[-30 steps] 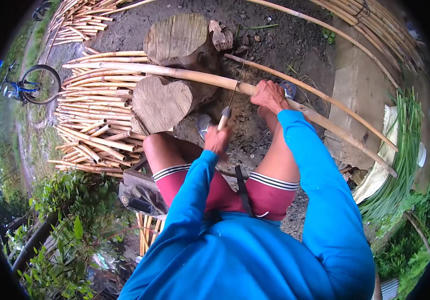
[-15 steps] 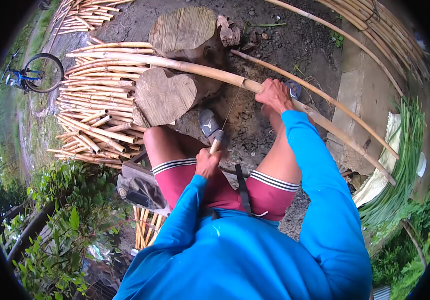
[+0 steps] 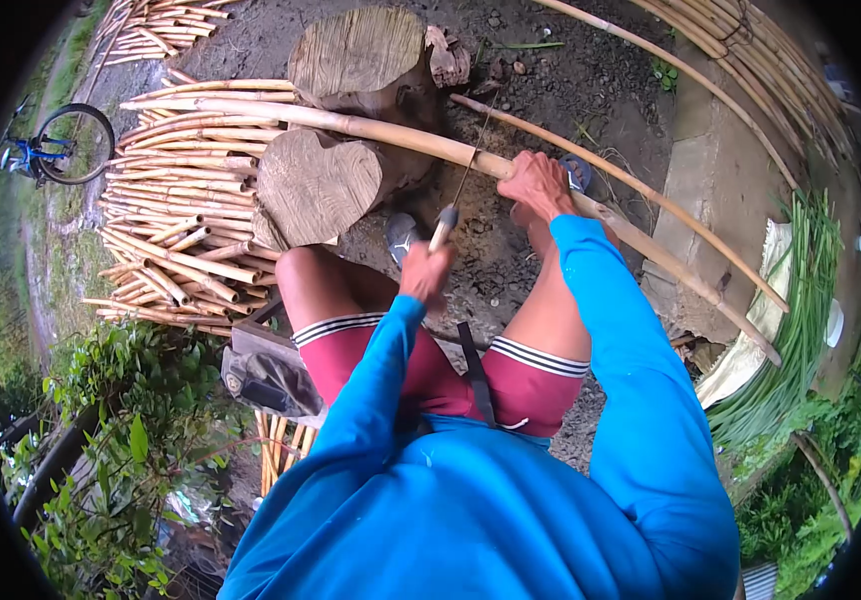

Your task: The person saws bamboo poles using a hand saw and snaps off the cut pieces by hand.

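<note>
While the saw [image 3: 447,219] is gripped by the left hand [image 3: 427,271], the pole [image 3: 427,145], probably stiff, is aptly clasped mid-frame by the right hand [image 3: 539,184].

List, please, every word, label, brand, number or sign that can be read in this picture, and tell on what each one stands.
None: no word or number can be read.
Pale mark on the dark slipper: too small to read.
Round patch on the dark grey cloth: too small and blurred to read.
Saw handle and bamboo pole: no lettering that I can make out.
</note>
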A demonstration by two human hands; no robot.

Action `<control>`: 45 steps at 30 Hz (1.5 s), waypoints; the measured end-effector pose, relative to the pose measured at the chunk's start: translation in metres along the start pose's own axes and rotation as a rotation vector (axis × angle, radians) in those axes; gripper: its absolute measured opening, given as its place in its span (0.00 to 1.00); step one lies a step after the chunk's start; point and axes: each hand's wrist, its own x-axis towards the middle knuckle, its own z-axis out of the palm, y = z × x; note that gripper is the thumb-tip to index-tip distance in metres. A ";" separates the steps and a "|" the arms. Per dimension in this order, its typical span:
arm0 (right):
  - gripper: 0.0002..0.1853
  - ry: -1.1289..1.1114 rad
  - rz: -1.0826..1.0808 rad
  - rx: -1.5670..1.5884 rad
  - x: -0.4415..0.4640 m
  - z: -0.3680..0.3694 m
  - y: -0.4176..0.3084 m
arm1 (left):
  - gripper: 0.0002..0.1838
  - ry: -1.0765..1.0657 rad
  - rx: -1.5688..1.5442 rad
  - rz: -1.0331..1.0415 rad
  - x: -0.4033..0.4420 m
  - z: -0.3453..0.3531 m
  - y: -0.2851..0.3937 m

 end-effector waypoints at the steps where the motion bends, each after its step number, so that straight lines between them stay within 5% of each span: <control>1: 0.20 0.003 -0.010 0.012 0.001 -0.005 0.000 | 0.25 0.018 -0.019 -0.031 0.021 0.004 0.028; 4: 0.20 -0.024 -0.004 0.034 -0.007 -0.003 -0.002 | 0.25 -0.004 0.043 -0.010 0.011 -0.009 0.037; 8: 0.20 -0.013 0.004 0.007 0.000 0.001 0.000 | 0.25 0.049 0.008 0.085 -0.043 -0.019 -0.078; 10: 0.20 -0.010 0.031 0.012 -0.003 0.001 -0.003 | 0.23 -0.008 -0.146 -0.034 -0.033 -0.012 -0.015; 13: 0.21 -0.042 0.018 0.022 -0.005 -0.003 -0.003 | 0.26 0.037 0.019 -0.022 0.029 0.001 0.045; 16: 0.20 -0.003 0.024 0.018 -0.002 0.001 0.000 | 0.27 -0.092 0.199 0.089 0.006 -0.011 0.004; 18: 0.21 -0.029 0.004 0.016 0.000 -0.004 -0.003 | 0.22 0.087 0.055 0.074 -0.041 -0.015 -0.047; 20: 0.21 -0.046 0.046 0.018 -0.003 -0.005 -0.005 | 0.22 0.025 -0.021 -0.036 -0.038 -0.012 -0.051; 25: 0.21 -0.045 0.037 0.019 -0.012 -0.003 -0.006 | 0.21 0.100 0.025 0.257 0.020 0.007 0.018; 28: 0.21 -0.034 0.021 0.023 -0.004 -0.003 -0.004 | 0.16 -0.101 0.690 0.495 0.001 -0.014 -0.037; 29: 0.21 -0.039 0.010 0.007 0.000 -0.001 -0.002 | 0.16 -0.012 0.193 0.165 -0.021 -0.013 -0.059; 30: 0.21 -0.037 0.018 0.013 0.001 -0.001 -0.003 | 0.23 0.035 0.034 0.090 -0.041 -0.019 -0.055; 36: 0.21 -0.038 0.013 0.015 -0.014 0.005 -0.004 | 0.27 0.016 0.017 -0.041 0.047 0.003 0.053; 38: 0.21 -0.009 0.023 0.027 -0.007 -0.002 -0.004 | 0.25 -0.025 0.348 0.283 0.031 -0.009 0.017; 40: 0.21 -0.015 0.004 0.008 -0.002 0.002 -0.001 | 0.26 -0.008 0.123 0.059 -0.014 -0.018 -0.030; 41: 0.21 -0.027 0.014 0.019 -0.004 0.000 -0.004 | 0.26 0.005 0.000 0.159 -0.036 -0.019 -0.046; 45: 0.21 -0.043 0.001 0.017 -0.004 -0.004 -0.008 | 0.27 -0.032 0.010 -0.014 0.004 -0.005 0.005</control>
